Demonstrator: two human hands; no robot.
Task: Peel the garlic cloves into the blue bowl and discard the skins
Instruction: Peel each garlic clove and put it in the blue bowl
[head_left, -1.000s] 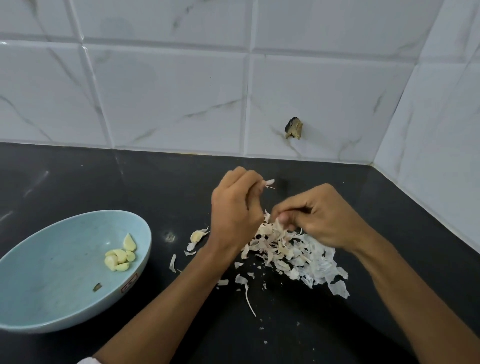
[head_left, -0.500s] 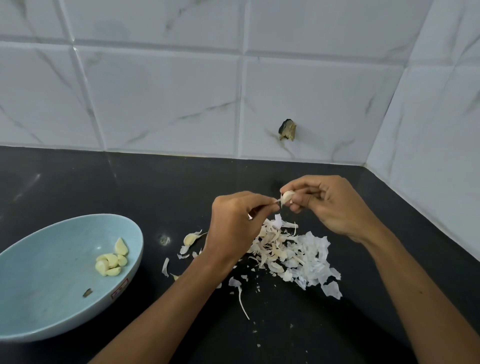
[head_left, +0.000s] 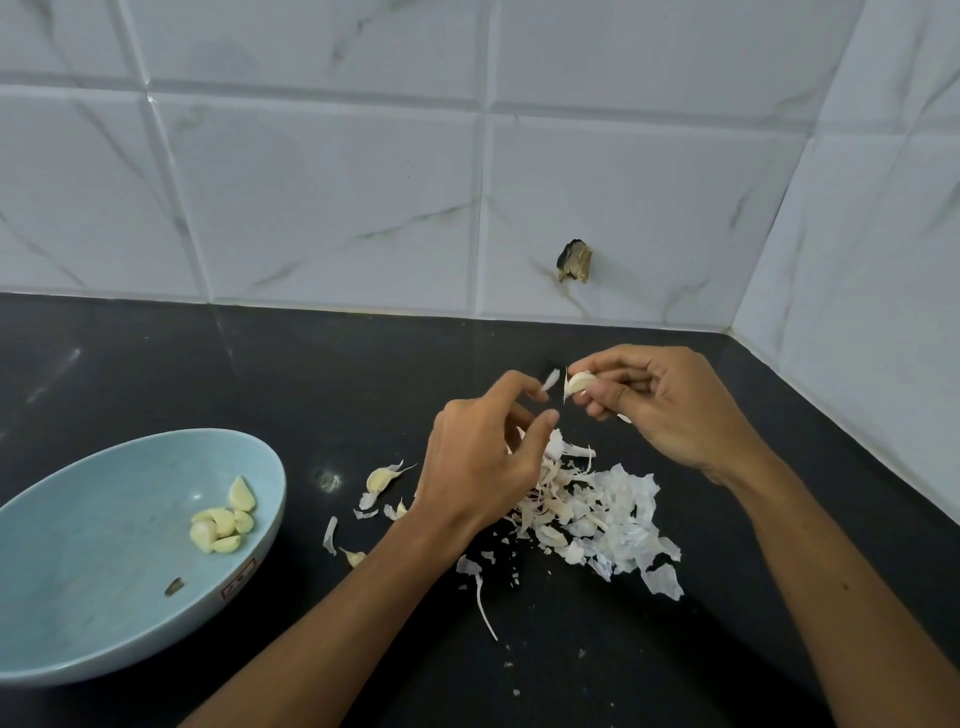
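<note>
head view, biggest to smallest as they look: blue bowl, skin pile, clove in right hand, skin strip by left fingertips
1. blue bowl, though cut off by the frame edge
2. skin pile
3. clove
4. skin strip, thinner than the clove

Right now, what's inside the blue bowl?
Inside the blue bowl: a cluster of peeled garlic cloves by its right wall, and one small dark scrap nearer me. The bowl's left part runs off the picture, so that stays unseen.
</note>
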